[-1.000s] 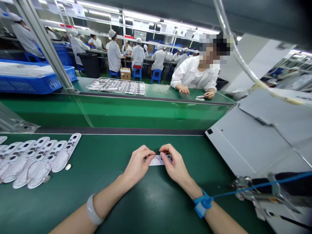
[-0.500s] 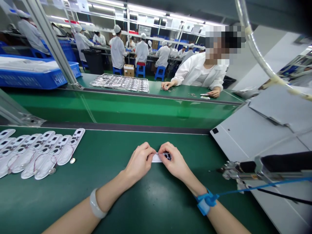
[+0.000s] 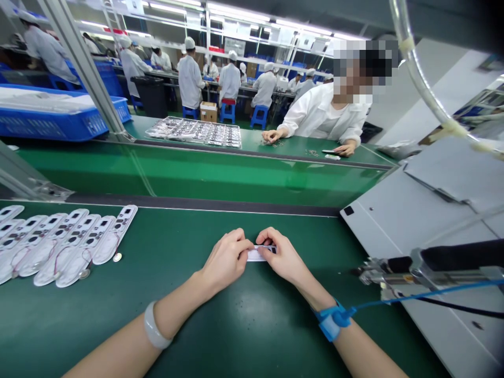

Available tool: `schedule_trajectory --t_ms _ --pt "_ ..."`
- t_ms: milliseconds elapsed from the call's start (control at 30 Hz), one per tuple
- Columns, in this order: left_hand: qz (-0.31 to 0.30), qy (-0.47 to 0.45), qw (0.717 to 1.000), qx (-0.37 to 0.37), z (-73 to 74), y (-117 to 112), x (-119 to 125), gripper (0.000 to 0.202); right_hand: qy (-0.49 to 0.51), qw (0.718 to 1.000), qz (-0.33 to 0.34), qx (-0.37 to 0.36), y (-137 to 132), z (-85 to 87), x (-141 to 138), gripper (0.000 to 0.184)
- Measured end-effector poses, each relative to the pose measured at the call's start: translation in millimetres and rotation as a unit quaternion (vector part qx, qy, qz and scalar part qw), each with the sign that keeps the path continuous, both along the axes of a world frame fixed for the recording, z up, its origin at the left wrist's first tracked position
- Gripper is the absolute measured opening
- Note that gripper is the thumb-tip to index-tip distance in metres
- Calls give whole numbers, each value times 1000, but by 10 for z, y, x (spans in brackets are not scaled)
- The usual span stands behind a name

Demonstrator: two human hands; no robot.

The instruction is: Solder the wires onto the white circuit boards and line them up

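Observation:
My left hand (image 3: 227,257) and my right hand (image 3: 284,256) meet at the middle of the green mat (image 3: 252,325), pinching a narrow white strip (image 3: 258,254) between their fingers. The strip lies flat and low, with dark marks near its right end, and my fingers hide both its ends. To the left lies a row of several long white keypad-like pieces (image 3: 74,247) with thin wires. A small round metal disc (image 3: 117,257) sits beside the nearest one.
A blue wrist strap (image 3: 329,320) runs a cord toward a hanging metal tool (image 3: 409,270) at right, above a white panel (image 3: 394,236). Across the bench, a co-worker's hands (image 3: 271,136) work near a tray of parts (image 3: 192,132).
My hands have drawn slightly closer over the strip and cover more of it. The view has shifted a little, and the co-worker's hand has moved left.

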State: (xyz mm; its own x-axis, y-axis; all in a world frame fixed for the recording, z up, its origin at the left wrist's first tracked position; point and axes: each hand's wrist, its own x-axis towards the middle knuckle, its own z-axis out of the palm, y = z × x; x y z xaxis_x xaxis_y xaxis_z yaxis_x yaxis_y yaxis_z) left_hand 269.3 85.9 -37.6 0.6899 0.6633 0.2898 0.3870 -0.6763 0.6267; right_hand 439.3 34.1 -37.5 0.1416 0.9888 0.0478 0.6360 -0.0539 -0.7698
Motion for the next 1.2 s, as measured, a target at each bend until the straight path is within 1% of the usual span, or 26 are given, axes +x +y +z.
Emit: schedule_trajectory --t_ms 200,400,500,600,733,833,900,1000,1133,1200 --pt "-4 14 1000 20 3 2 -2 30 10 1000 -10 -7 5 -6 2 14" --pt "-25 53 994 90 28 -19 -6 31 27 1000 -8 -5 8 7 14 18" --pt "-27 56 993 100 20 -27 -5 31 27 1000 -9 -1 11 10 13 18" --pt "-13 40 996 81 4 -26 -2 31 22 1000 -7 1 7 18 10 18" --pt "11 17 1000 23 -2 -11 5 27 13 1000 15 6 -7 56 12 13" --pt "15 16 1000 -5 -1 1 16 23 6 999 37 11 -14 89 13 8" --pt "18 12 1000 -18 -6 11 27 21 5 999 43 14 -12 98 13 8" --pt "26 11 999 -33 -13 26 49 18 3 999 41 14 -2 89 15 9" --pt "38 36 998 -37 -1 35 78 17 0 1000 26 5 9 51 22 7" --pt "41 47 997 -34 10 33 88 17 1 1000 14 -2 13 33 26 11"
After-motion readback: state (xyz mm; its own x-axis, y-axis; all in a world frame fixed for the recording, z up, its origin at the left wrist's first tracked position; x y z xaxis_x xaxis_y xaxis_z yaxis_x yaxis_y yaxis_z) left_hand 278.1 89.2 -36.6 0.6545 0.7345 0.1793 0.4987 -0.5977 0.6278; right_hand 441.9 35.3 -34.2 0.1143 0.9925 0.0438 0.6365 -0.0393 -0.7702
